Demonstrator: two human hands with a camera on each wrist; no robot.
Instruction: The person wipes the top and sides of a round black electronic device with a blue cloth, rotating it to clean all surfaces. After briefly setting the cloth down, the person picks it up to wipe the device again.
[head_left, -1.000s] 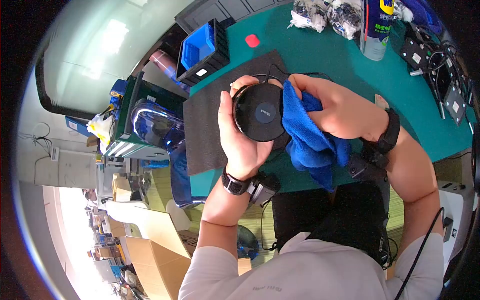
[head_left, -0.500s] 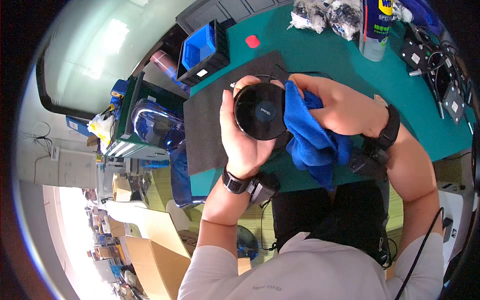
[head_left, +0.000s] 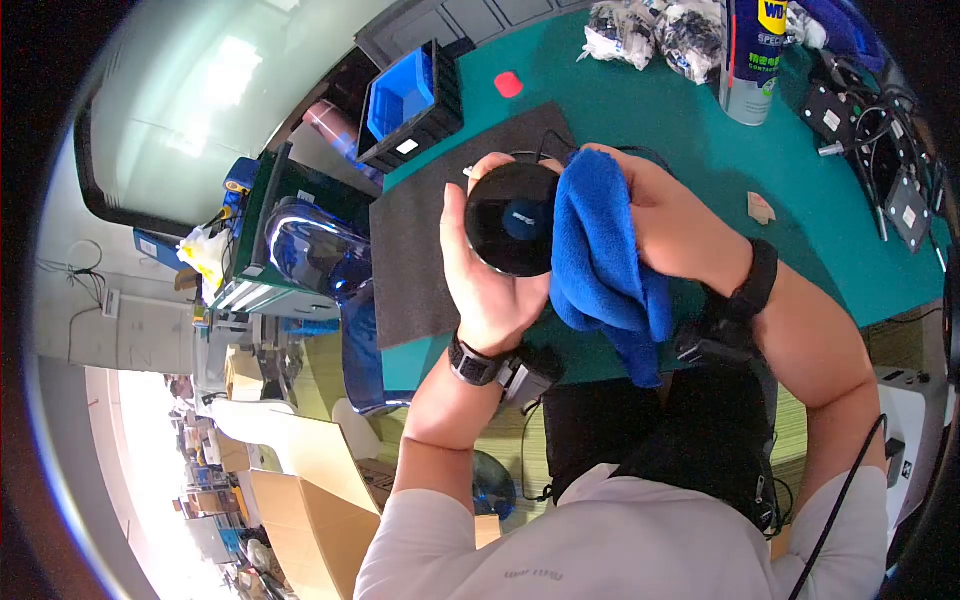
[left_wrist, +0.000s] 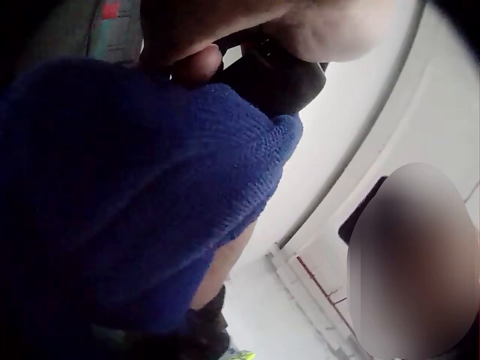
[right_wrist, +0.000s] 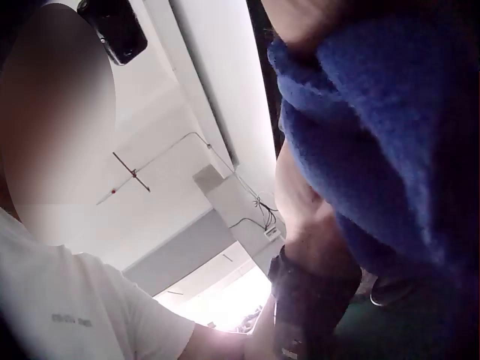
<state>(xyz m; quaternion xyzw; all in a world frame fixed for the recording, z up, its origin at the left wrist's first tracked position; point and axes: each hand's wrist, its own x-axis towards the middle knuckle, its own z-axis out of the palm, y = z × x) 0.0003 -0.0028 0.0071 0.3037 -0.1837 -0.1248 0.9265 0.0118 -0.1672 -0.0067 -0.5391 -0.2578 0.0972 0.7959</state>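
Since half a second ago, the blue cloth (head_left: 600, 240) has slid toward the left hand (head_left: 487, 305) and hides more of the near-right side of the black disc (head_left: 490, 215), so less of its face shows beside the pale label. Right hand (head_left: 685, 215) came over with it; a cardboard scrap (head_left: 760, 208) past its wrist now shows fully.

Left hand cradles the disc from below, fingers curled round its far-left rim. Right hand pinches the bunched cloth between thumb and fingers; exact fingertip spots are covered, can't tell. Disc sits in the left grip, just left of the right one, cloth seemingly against its rim; real contact underneath can't be told, wrist views mostly show fabric.

Edges: dark mat (head_left: 415, 240) left of the left grip, thin black cable (head_left: 557, 136) just beyond the disc's far side. The near edge of the green table (head_left: 665, 110) runs under the forearms, cloth tail hanging by it. Outward room looks best ahead of the right grip; red cap (head_left: 508, 84) and black crate (head_left: 435, 125) well apart ahead-left, spray can (head_left: 750, 85) well apart ahead-right, plates with cables (head_left: 832, 112) farther right.
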